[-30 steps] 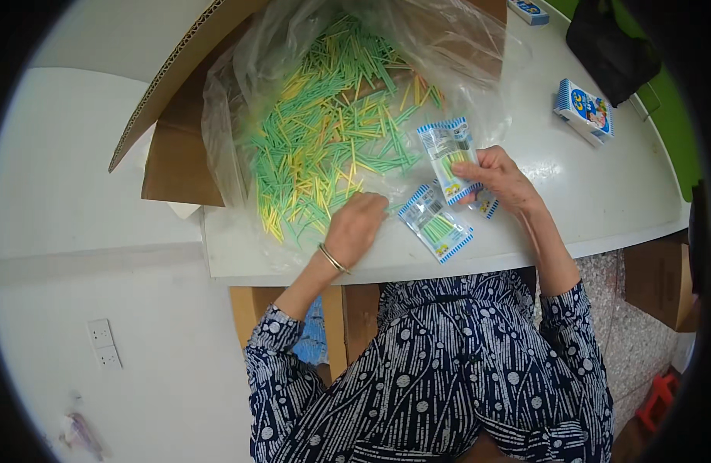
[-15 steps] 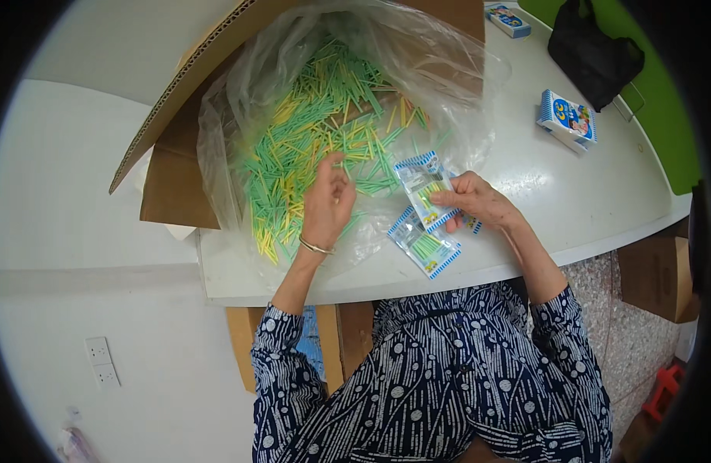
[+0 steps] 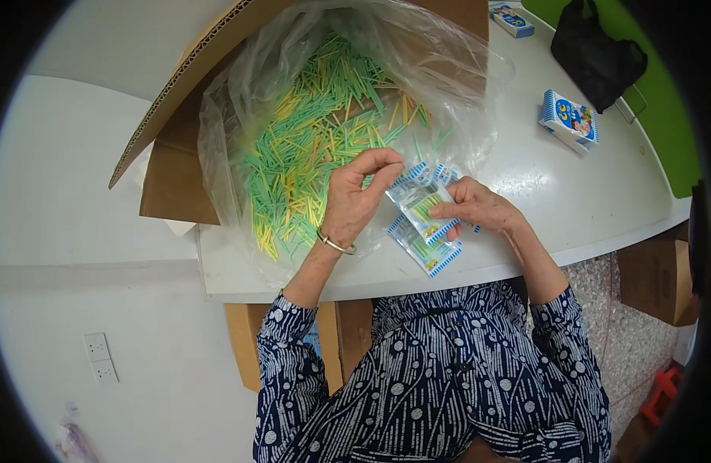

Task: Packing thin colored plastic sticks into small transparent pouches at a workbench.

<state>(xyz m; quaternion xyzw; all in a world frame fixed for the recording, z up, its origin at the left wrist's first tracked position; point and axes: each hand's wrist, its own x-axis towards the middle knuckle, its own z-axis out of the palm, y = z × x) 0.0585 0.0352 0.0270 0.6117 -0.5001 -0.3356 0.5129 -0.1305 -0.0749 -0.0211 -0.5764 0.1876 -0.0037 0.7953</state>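
My right hand [image 3: 483,207] grips small clear packets with blue-striped ends, its thumb across the front packet [image 3: 423,202]. Thin green and yellow sticks show through that packet's window. Behind it, the striped top of another packet [image 3: 446,174] sticks out. My left hand [image 3: 362,193] is closed in a pinch at the front packet's upper left corner. Under the held ones, one more packet [image 3: 430,256] lies on the white table [image 3: 525,255]. Left of my hands, a heap of loose green and yellow sticks [image 3: 309,139] fills a clear plastic bag [image 3: 224,154].
An open cardboard box [image 3: 174,181] on its side surrounds the bag. To the right stand a blue and white carton [image 3: 569,121], a similar carton [image 3: 512,21] farther back, and a black bag [image 3: 595,58]. The table's curved front edge runs before my body.
My left hand has moved right from over the sticks to the packet's top corner. The front packet has shifted and tilted left, uncovering another packet's top behind it.
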